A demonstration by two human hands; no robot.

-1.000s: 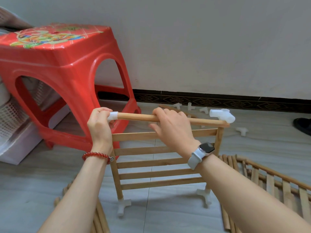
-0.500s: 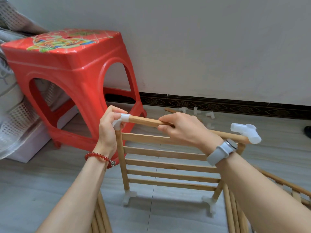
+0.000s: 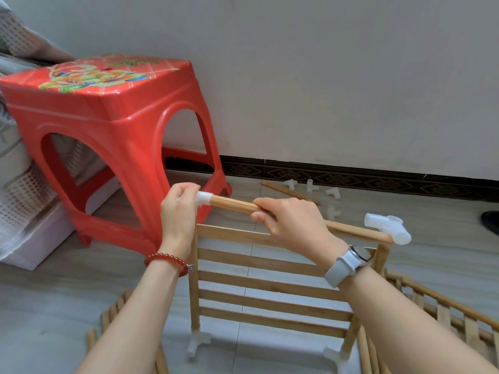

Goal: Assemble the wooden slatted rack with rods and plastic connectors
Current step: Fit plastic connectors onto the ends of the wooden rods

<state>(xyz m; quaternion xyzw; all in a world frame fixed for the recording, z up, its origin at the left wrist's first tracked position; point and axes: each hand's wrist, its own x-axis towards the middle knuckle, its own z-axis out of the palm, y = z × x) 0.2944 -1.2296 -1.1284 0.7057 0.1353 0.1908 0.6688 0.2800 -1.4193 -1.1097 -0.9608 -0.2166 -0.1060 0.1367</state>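
A wooden slatted panel [image 3: 272, 284] stands upright on the floor on two white plastic connectors [image 3: 198, 342]. Across its top lies a wooden rod [image 3: 232, 205], slightly tilted down to the right. My left hand [image 3: 178, 211] pinches the white connector [image 3: 204, 198] on the rod's left end, above the panel's left post. My right hand [image 3: 291, 222] grips the rod near its middle. A white connector [image 3: 388, 230] caps the rod's right end over the right post.
A red plastic stool [image 3: 113, 130] stands close on the left. Loose white connectors [image 3: 310, 186] and a spare rod [image 3: 289, 193] lie by the wall's dark skirting. More slatted panels lie flat at lower right [image 3: 442, 311] and lower left [image 3: 113, 314]. A dark shoe [image 3: 490, 221] shows at far right.
The view has tilted and shifted, so the stool and rack sit further right. Both hands keep their hold; the rod's left end with its connector stays over the left post.
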